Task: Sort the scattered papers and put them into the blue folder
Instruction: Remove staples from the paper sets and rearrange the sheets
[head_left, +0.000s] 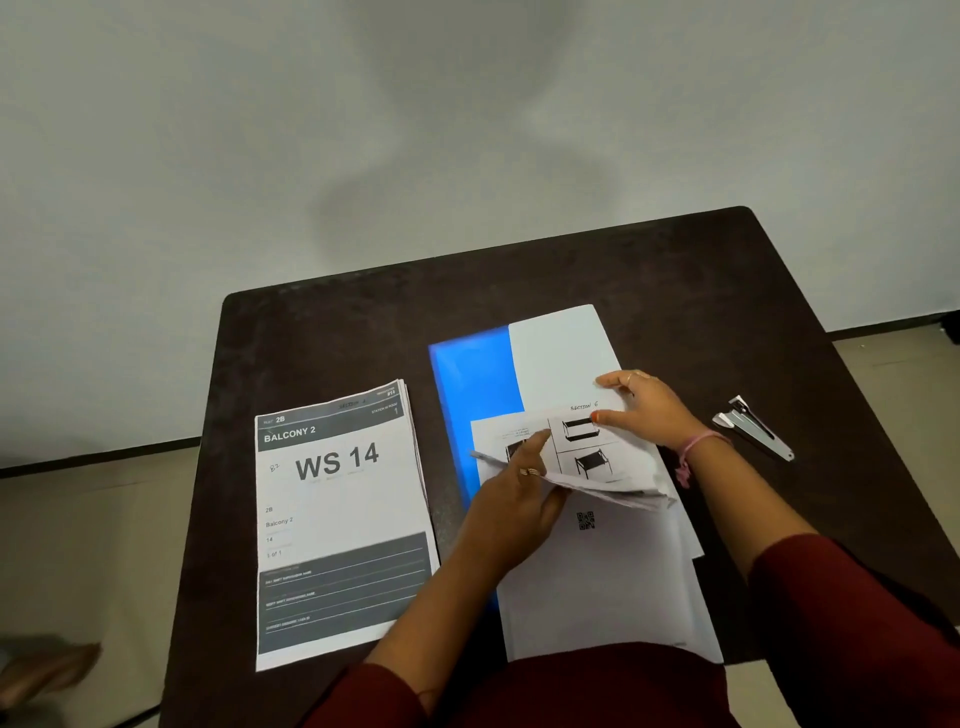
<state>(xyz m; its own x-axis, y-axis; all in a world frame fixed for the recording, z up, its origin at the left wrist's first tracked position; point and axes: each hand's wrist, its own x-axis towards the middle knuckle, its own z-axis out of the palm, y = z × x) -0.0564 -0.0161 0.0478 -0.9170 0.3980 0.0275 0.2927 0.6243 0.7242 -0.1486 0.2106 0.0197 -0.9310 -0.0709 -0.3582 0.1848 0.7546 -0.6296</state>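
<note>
The blue folder (470, 387) lay open and flat, mostly covered by white sheets (597, 577), one bearing a QR code. On these lay a sheet with chair drawings (587, 447), marked "SECTION 6", its near edge lifted and curled. Left of the folder sat a neat stack (337, 519) topped "BALCONY 2, WS 14".

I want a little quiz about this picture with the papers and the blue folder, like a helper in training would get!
1. True or false: the stack of papers headed "WS 14" lies left of the blue folder.
2. Which hand lifts the sheet with the chair drawings? A) left hand B) right hand
3. Fill in: the metal stapler lies to the ___ of the right hand.

Key: 1 true; 2 A, its grip curls round the sheet's edge while the right hand presses flat; 3 right.
</note>
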